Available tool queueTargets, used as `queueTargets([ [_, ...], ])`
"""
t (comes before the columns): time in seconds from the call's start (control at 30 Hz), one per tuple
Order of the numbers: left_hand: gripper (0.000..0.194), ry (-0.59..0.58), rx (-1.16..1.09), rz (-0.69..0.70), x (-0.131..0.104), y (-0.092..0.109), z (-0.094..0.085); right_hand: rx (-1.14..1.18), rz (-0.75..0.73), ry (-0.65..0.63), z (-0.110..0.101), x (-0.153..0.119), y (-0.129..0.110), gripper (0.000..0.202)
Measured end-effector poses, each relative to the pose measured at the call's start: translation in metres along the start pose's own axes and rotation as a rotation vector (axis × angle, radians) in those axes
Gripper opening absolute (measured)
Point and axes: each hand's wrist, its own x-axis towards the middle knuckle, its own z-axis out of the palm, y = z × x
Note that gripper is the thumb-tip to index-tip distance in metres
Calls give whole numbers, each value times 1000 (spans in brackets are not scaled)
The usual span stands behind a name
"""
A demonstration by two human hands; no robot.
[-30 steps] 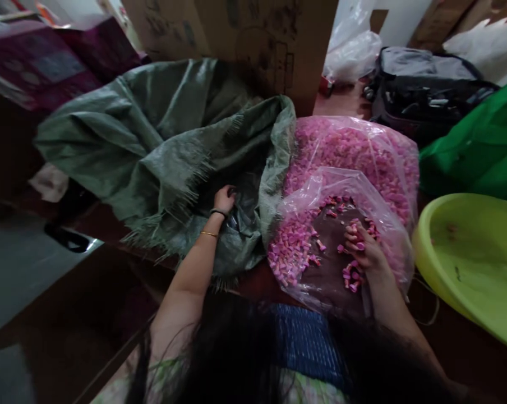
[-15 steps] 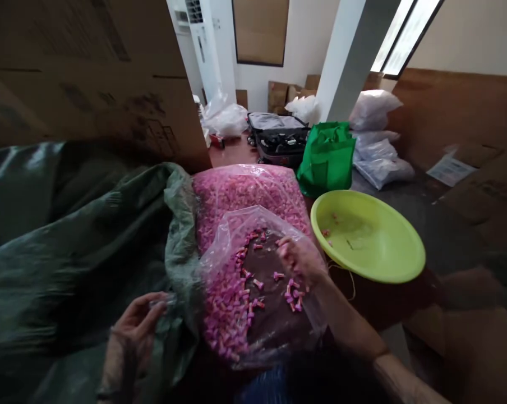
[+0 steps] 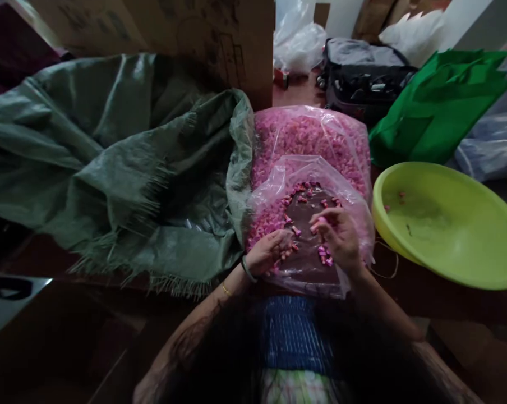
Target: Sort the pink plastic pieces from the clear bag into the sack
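My left hand (image 3: 265, 253) is closed around a small clear plastic piece (image 3: 286, 238), whose exact kind is too blurred to tell. Close by on the right, my right hand (image 3: 341, 238) pinches a small pink plastic part (image 3: 319, 223). Both hands are over an opened clear plastic bag (image 3: 295, 163), with a heap of pink parts (image 3: 264, 219) along its left side. Several loose pink pieces (image 3: 325, 255) lie on the dark brown surface (image 3: 308, 272) between and below the hands. Behind is a full bag of pink parts (image 3: 308, 132).
To the left spreads a green woven sack (image 3: 123, 163) with frayed edges and some clear pieces inside. A yellow basin (image 3: 447, 224) holding a few pink bits stands at right. Beyond are a green bag (image 3: 438, 106), an open suitcase (image 3: 367, 73) and a large cardboard box (image 3: 203, 45).
My left hand has moved right from the green sack to the pink parts, carrying the clear piece. My right hand now pinches a pink part near it. The view has tilted down and left.
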Motion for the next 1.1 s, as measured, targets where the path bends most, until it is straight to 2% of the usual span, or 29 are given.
queueTargets([
  [0.1, 41, 37, 85, 105, -5, 3, -1, -201, -226, 18, 31, -2, 6, 30],
  [0.17, 42, 53, 88, 164, -7, 3, -3, -336, -279, -91, 43, -1, 15, 23],
  [0.27, 40, 97, 111, 193, -10, 1, -9, -409, -346, -255, 48, -1, 30, 20],
  [0.37, 40, 129, 201, 181, -16, -2, -16, -421, -364, -284, 44, -8, 39, 23],
  [0.5, 47, 146, 293, 159, -21, -5, -17, -386, -271, -370, 39, -25, 48, 29],
  [0.6, 50, 153, 377, 150, -16, -9, -14, -350, -181, -342, 36, -31, 55, 28],
  [0.77, 47, 166, 267, 116, -2, -12, -11, -209, 36, -381, 26, -9, 61, 31],
  [0.9, 41, 82, 130, 79, -2, 2, -14, -33, 248, -339, 10, 14, 58, 42],
  [1.03, 49, 72, 73, 94, -13, 19, -20, -48, 307, -268, -2, 23, 58, 47],
  [1.1, 45, 97, 82, 102, -18, 21, -23, -84, 324, -209, -3, 23, 63, 45],
])
